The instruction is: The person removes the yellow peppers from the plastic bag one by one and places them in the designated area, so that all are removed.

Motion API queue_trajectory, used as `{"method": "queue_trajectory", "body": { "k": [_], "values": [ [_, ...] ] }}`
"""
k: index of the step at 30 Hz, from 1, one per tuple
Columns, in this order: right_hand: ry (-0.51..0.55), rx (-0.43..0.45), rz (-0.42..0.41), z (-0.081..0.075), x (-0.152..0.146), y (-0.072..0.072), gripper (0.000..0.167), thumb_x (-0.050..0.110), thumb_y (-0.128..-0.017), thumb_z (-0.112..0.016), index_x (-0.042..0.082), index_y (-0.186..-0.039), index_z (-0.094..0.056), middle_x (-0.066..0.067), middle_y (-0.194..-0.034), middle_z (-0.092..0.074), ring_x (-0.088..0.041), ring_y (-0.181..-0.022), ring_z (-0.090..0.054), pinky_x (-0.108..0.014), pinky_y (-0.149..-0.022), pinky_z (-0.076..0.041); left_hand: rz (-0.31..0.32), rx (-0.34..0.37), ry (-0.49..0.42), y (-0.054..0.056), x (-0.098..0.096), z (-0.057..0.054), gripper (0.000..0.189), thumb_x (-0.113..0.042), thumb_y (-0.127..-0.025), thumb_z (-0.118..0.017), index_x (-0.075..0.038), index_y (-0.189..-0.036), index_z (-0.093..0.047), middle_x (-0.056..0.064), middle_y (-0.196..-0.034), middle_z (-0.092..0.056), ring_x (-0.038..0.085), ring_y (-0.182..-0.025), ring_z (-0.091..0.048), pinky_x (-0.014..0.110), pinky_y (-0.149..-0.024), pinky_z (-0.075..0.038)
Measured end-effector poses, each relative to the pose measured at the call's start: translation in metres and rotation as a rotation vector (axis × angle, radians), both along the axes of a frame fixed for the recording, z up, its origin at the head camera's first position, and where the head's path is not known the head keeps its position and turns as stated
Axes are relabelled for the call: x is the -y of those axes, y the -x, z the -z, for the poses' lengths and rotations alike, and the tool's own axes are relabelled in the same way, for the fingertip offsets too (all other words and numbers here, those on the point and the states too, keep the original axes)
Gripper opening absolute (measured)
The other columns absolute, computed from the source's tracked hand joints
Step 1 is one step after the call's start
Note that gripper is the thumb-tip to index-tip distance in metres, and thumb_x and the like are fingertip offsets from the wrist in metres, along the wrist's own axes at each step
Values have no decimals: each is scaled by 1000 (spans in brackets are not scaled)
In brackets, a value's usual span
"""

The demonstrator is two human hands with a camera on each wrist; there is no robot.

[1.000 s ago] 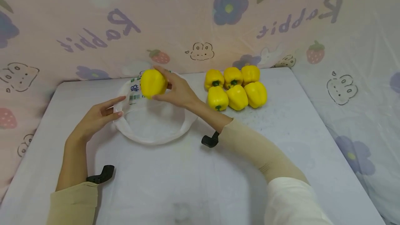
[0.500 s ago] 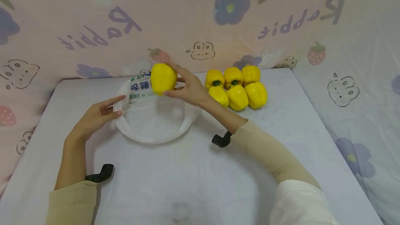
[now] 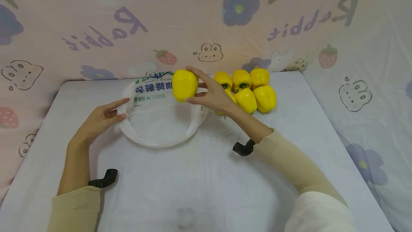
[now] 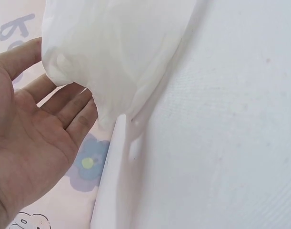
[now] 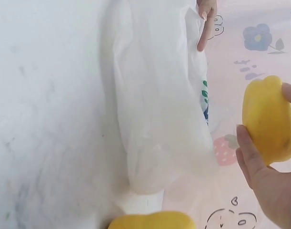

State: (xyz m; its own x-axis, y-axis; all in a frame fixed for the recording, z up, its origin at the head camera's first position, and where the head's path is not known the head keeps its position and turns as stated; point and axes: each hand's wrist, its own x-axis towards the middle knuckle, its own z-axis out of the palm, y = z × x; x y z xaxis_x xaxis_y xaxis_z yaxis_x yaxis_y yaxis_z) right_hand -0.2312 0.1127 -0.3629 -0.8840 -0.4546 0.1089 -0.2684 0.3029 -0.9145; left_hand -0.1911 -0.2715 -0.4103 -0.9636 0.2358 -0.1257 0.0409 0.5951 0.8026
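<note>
In the head view my right hand (image 3: 209, 92) grips a yellow bell pepper (image 3: 185, 85) between thumb and fingers, held above the right side of an open white plastic bag (image 3: 161, 142). The right wrist view also shows this pepper (image 5: 269, 121) in the hand, apart from the bag's side. My left hand (image 3: 96, 121) touches the left rim of the bag's mouth, thumb and index finger spread apart over the edge. In the left wrist view the fingertips partly vanish behind the white plastic (image 4: 112, 52). The bag's depths are not visible.
Several yellow bell peppers (image 3: 265, 97) stand in two rows at the back right, partly behind the right hand. The white table (image 3: 161, 189) meets a printed cloth backdrop (image 3: 180, 17) at its rear edge. A black wrist camera (image 3: 243, 148) sits on the right wrist.
The right hand has moved rightward with its pepper, from over the bag's left-centre to its right side. More of the bag's printed label shows. The left hand has stayed at the rim.
</note>
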Motion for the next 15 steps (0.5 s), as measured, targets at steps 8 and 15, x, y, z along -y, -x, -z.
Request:
{"method": "queue_trajectory", "body": {
  "k": [8, 15],
  "values": [
    [-4, -29, -10, 5, -29, -7, 88, 20, -83, -82, 43, -152, -33, 12, -158, -34, -26, -130, -56, -34, -96, -57, 1, 36, 28, 1, -3, -1, 64, -33, -98, -64, -24, -155, -36, 14, -165, -23, 23, -123, -39, 24, -102, -38],
    [-15, -41, -2, 8, -54, -16, 89, 16, -83, -81, 37, -154, -33, 8, -158, -35, -26, -131, -55, -36, -101, -55, -6, 27, 50, 2, -6, -1, 63, -34, -98, -63, -24, -155, -37, 13, -162, -28, 16, -114, -41, 20, -92, -39]
  ]
}}
